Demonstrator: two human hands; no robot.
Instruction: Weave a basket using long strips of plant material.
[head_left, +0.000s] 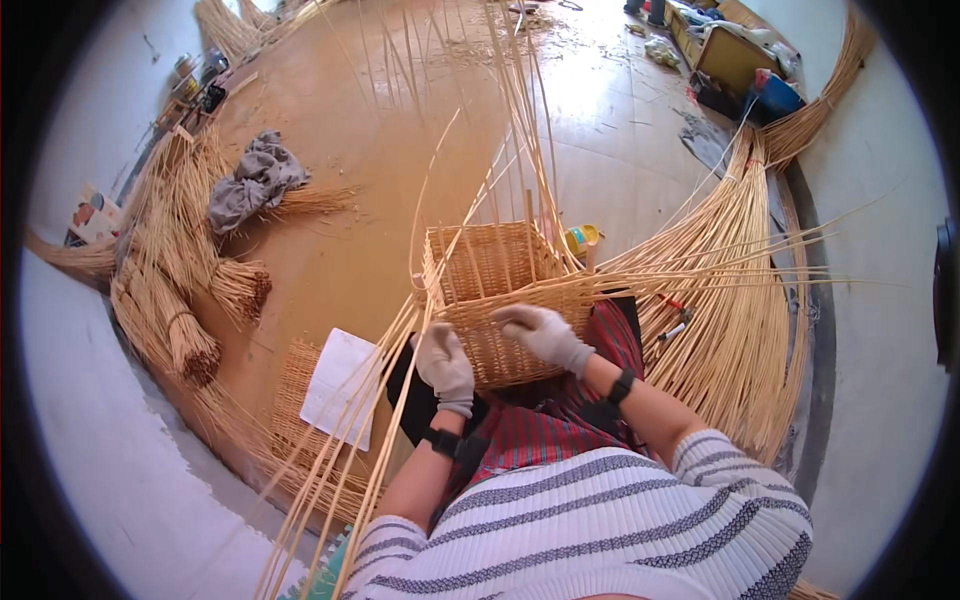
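Observation:
A square woven cane basket (515, 350) sits on my lap over red striped cloth, with long loose canes rising from it and fanning out to both sides. My gloved left hand (444, 362) is at the basket's front left corner, its fingers curled on the pale cane strands (386, 356) there. My gloved right hand (545, 335) is at the front wall just below the rim, fingers loosely bent and apart, with nothing visible in them. A yellow container (582, 239) stands behind the basket's right side.
Cane bundles lie left (170, 300) and right (740, 360). A grey cloth (255, 180) rests on the left pile. A white sheet (336, 385) lies on a woven panel (292, 390) beside me. A blue bin (775, 95) and cluttered boxes stand back right, near the wall.

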